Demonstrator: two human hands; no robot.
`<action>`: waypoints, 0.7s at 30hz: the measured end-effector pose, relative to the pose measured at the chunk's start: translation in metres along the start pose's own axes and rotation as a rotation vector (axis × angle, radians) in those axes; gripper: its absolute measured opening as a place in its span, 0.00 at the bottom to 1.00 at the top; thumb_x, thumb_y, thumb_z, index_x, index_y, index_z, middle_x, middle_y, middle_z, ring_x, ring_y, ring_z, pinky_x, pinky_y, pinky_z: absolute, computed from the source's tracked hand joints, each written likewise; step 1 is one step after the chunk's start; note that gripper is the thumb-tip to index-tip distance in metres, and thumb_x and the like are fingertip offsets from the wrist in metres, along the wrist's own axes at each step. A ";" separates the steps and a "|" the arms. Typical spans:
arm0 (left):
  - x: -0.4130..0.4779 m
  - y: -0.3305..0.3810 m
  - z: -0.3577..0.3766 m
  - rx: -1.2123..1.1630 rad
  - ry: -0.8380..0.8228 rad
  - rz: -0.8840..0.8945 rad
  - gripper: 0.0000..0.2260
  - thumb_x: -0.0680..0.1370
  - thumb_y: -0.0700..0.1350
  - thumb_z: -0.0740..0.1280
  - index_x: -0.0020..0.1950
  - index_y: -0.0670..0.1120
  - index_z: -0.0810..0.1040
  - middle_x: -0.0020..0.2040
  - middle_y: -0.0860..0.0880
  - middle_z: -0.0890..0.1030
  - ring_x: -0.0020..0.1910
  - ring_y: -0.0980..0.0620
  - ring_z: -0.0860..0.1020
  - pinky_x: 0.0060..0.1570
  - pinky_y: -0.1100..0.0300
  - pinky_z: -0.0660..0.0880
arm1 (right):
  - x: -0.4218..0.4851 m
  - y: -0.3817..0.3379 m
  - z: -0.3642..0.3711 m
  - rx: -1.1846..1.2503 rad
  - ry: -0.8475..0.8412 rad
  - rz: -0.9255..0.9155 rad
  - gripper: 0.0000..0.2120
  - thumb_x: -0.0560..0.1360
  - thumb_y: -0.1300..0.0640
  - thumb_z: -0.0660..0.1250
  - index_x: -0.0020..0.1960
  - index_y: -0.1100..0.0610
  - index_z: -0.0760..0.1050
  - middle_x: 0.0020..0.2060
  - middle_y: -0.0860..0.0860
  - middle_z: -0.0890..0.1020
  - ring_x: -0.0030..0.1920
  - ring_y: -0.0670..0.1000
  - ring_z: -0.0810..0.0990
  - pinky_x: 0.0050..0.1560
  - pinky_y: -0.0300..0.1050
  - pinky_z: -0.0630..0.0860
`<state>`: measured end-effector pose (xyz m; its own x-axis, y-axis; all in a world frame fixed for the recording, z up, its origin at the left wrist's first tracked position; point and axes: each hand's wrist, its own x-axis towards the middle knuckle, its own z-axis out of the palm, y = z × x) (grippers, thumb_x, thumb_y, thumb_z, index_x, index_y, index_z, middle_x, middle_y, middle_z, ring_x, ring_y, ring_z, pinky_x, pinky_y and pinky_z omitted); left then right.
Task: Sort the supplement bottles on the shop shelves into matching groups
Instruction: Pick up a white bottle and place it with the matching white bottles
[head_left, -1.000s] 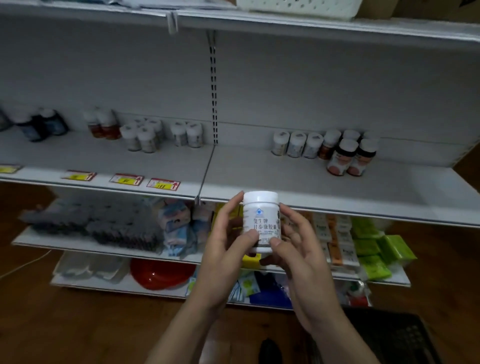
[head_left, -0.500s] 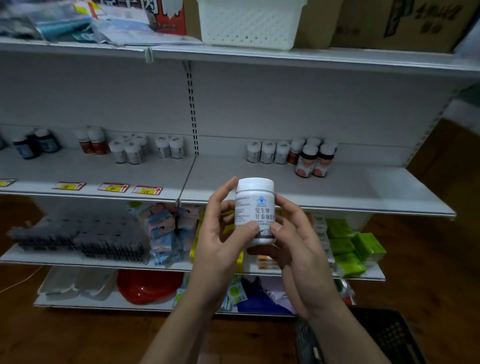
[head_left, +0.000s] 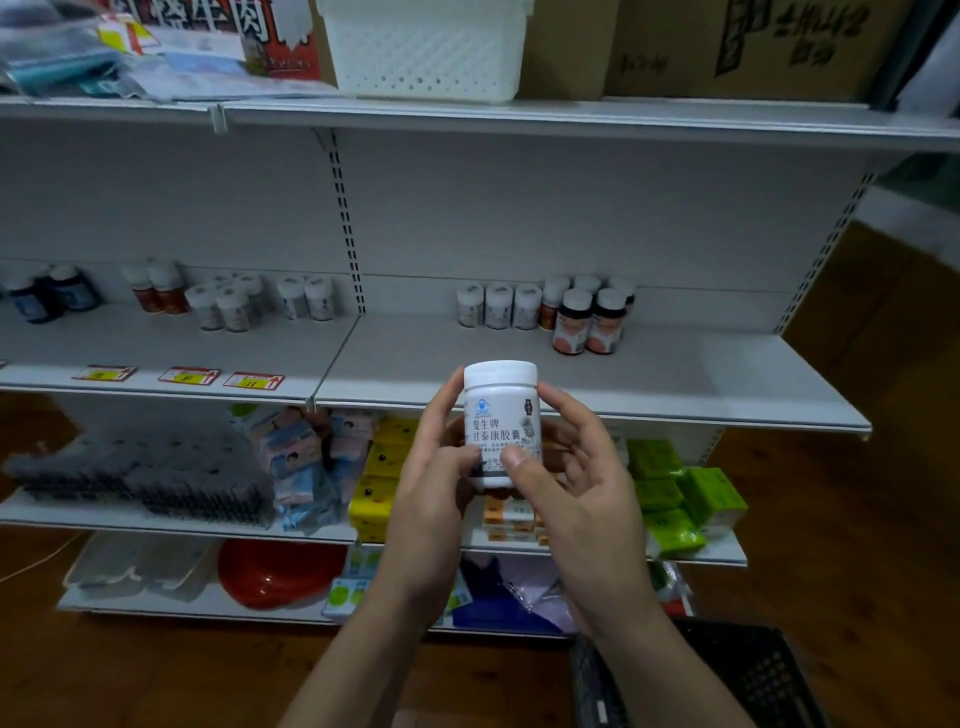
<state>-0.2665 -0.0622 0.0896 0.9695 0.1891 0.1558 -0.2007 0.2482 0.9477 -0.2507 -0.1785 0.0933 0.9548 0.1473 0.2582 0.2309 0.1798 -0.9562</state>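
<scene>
Held upright, cap up: white bottle (head_left: 501, 421), gripped by left hand (head_left: 436, 483) and right hand (head_left: 576, 483), fingers curled round it. Located straight before and below white trio (head_left: 498, 306); both hands judged equally near trio.

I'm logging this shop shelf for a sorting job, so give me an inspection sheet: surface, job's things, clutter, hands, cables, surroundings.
Surface: grey middle shelf, bottles standing along its back.
Job's things: white bottle held upright in front of the shelf; three white bottles in a row beside dark orange-label bottles; more bottle groups in the left bay.
Clutter: price tags on the left shelf edge; green packs on the shelf below.
Hands: left hand and right hand both grip the white bottle.
Cables: thin pale cord on the floor, lower left.
Surroundings: white basket and cardboard boxes on top; black crate on the wooden floor.
</scene>
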 end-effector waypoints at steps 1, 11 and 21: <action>0.000 -0.002 0.003 0.002 0.012 0.000 0.27 0.72 0.42 0.58 0.70 0.57 0.70 0.59 0.44 0.80 0.55 0.44 0.81 0.48 0.55 0.79 | 0.001 0.000 -0.004 0.003 -0.006 0.008 0.24 0.72 0.61 0.72 0.55 0.33 0.74 0.51 0.41 0.82 0.54 0.46 0.82 0.50 0.46 0.82; 0.005 -0.013 0.025 0.123 0.125 0.050 0.27 0.72 0.43 0.64 0.70 0.59 0.70 0.56 0.46 0.79 0.48 0.51 0.81 0.42 0.61 0.78 | 0.019 0.014 -0.031 0.102 -0.090 0.122 0.21 0.76 0.64 0.66 0.63 0.44 0.74 0.55 0.47 0.83 0.56 0.47 0.82 0.53 0.47 0.80; 0.028 -0.016 0.001 0.186 0.206 0.003 0.26 0.74 0.42 0.64 0.70 0.59 0.69 0.58 0.49 0.80 0.53 0.50 0.81 0.45 0.62 0.78 | 0.046 0.036 -0.015 0.134 -0.129 0.186 0.22 0.75 0.64 0.67 0.64 0.45 0.73 0.55 0.46 0.83 0.54 0.46 0.83 0.47 0.41 0.80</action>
<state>-0.2361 -0.0618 0.0789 0.9161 0.3837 0.1166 -0.1556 0.0721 0.9852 -0.1953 -0.1795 0.0691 0.9449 0.3106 0.1036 0.0190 0.2640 -0.9643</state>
